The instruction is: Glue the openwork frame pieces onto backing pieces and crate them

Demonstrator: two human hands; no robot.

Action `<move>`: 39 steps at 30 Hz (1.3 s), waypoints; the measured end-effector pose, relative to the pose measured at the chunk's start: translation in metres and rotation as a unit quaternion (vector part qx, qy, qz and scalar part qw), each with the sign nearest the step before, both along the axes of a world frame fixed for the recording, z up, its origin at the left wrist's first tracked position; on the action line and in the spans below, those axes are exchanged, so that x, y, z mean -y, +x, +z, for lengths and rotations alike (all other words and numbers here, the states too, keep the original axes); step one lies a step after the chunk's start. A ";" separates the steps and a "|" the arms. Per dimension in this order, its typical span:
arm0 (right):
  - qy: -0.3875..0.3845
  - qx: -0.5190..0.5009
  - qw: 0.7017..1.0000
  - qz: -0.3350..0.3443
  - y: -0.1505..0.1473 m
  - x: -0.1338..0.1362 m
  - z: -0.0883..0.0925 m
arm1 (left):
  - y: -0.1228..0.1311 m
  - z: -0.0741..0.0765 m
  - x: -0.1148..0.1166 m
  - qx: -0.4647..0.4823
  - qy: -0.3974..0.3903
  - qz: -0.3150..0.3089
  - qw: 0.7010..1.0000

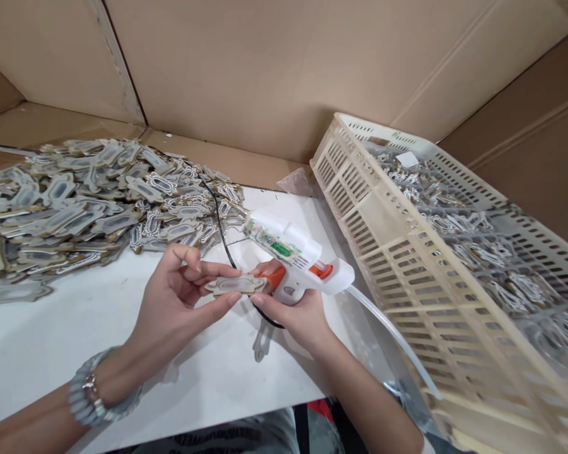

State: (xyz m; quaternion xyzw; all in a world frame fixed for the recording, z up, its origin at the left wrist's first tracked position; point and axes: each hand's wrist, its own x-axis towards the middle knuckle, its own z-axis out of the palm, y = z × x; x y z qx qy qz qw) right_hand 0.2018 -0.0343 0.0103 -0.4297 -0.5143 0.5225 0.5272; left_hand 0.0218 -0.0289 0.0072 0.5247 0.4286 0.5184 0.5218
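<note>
My left hand (189,284) pinches a small flat plaque (236,285) with a wavy outline and a pale oval-like centre, between thumb and fingers. My right hand (298,309) grips the handle of a white glue gun (288,246) with an orange trigger. Its nozzle points up and left, toward the pile of plaques (99,195). My right thumb reaches the right end of the held plaque. A clear glue stick (392,337) trails out of the gun's back. Below my hands a similar plaque (262,340) lies on the white table (208,378).
A cream plastic crate (402,252) with slotted walls stands on the right, holding several groups of small white frame pieces (459,222). Cardboard walls (265,75) close off the back. A black cord (221,230) runs over the table beside the pile. A clear plastic bag (297,181) lies near the crate.
</note>
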 end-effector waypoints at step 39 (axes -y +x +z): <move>0.074 0.211 0.974 0.027 0.017 0.005 0.004 | -0.040 0.019 -0.041 -0.014 0.126 0.064 0.990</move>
